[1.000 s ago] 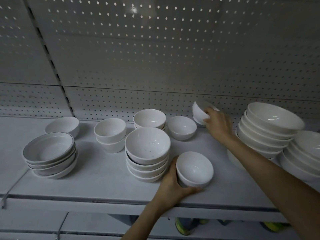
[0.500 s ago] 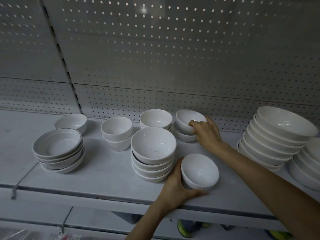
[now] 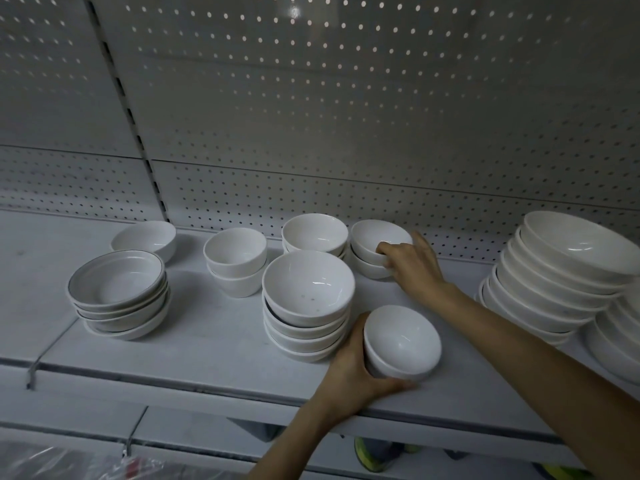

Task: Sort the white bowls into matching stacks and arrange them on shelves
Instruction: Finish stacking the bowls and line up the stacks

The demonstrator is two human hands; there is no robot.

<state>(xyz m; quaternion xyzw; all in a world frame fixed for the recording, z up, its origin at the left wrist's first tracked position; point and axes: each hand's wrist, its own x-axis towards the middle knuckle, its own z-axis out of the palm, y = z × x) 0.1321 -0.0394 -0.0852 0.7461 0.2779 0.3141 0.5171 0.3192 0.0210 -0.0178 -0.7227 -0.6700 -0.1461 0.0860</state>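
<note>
The left hand, low in the middle of the frame, curls round the front bowl. Its fingers wrap the bowl's left wall and its thumb lies along the foot. The bowl sits on the shelf near the front edge, tipped a little toward the upper right.

Straight up the frame from it, the right hand grips the top bowl of a back pair. One fingertip hooks over the near rim and the other fingers are bent down the outer wall. That pair stands against the pegboard.

The front bowl looks like a match for the pair, so the next move is probably a short carry up the frame. The left hand is already on it, with the right steadying the target. The tall stack touches or nearly touches the left hand's knuckles, so a lift should clear it first.

Further out are a back bowl, cups, rimmed dishes at left, a lone bowl and wide bowls at right.
</note>
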